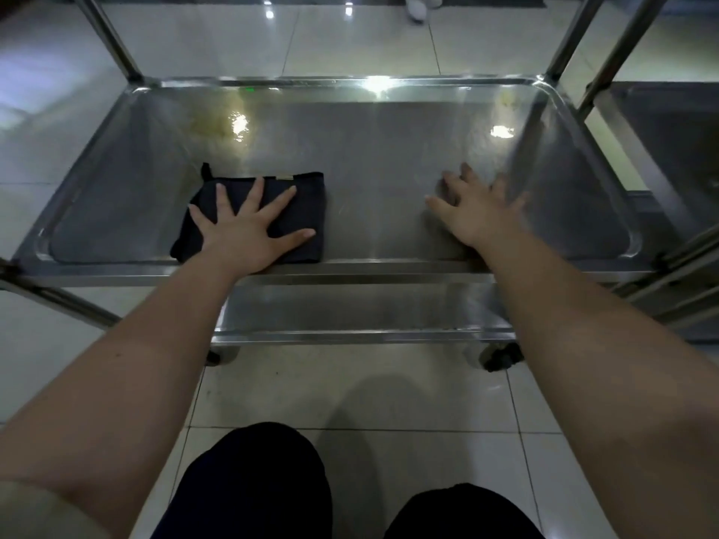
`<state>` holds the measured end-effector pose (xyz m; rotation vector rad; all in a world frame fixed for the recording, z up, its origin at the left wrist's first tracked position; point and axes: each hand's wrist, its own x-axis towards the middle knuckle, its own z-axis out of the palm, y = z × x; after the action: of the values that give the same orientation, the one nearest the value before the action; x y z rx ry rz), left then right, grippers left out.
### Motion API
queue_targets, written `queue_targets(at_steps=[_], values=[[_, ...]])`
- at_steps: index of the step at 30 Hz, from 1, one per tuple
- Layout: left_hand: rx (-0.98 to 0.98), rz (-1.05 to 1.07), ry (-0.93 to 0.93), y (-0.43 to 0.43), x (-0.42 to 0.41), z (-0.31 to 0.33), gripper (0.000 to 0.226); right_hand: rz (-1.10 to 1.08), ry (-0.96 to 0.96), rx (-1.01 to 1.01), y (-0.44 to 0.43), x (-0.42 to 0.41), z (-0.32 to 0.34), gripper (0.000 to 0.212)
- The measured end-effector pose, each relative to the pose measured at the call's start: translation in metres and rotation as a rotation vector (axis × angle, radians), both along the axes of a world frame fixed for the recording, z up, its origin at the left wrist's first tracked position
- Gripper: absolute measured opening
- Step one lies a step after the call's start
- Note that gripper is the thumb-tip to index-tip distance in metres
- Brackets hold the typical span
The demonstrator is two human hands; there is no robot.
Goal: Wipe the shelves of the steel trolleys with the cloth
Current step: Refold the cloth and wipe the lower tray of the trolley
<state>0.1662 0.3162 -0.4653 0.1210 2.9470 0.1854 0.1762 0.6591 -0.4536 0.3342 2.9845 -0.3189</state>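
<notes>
Dark cloth (311, 208) lies flat beneath left grip (241, 235).

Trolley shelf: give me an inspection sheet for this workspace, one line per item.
Surface: steel shelf, shiny, with a yellowish smear at far left.
Job's things: dark folded cloth lies flat near the front rim, left of centre.
Clutter: nothing seen.
Hands: left hand presses flat on the cloth, fingers spread; right hand open on or just over bare steel, blurred.
Cables: nothing seen.
Surroundings: lower shelf below; second trolley at right; tiled floor; a white shoe beyond.
</notes>
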Motion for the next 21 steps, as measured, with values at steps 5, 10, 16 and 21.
queue_targets(at_steps=[5,10,16,21], values=[[0.014,-0.01,0.007,0.003,-0.001,-0.002,0.085,0.301,0.111,-0.027,-0.12,-0.023,0.004,0.057],[-0.007,-0.031,0.052,-0.014,-0.004,-0.003,0.089,0.171,0.18,-0.148,-0.163,-0.03,-0.013,0.057],[0.002,0.081,0.01,-0.111,-0.021,0.003,0.086,0.27,0.051,0.066,-0.165,-0.032,-0.019,0.07],[-0.037,0.059,0.001,-0.127,-0.026,0.004,0.091,0.21,-0.035,0.152,-0.174,-0.036,-0.015,0.07]])
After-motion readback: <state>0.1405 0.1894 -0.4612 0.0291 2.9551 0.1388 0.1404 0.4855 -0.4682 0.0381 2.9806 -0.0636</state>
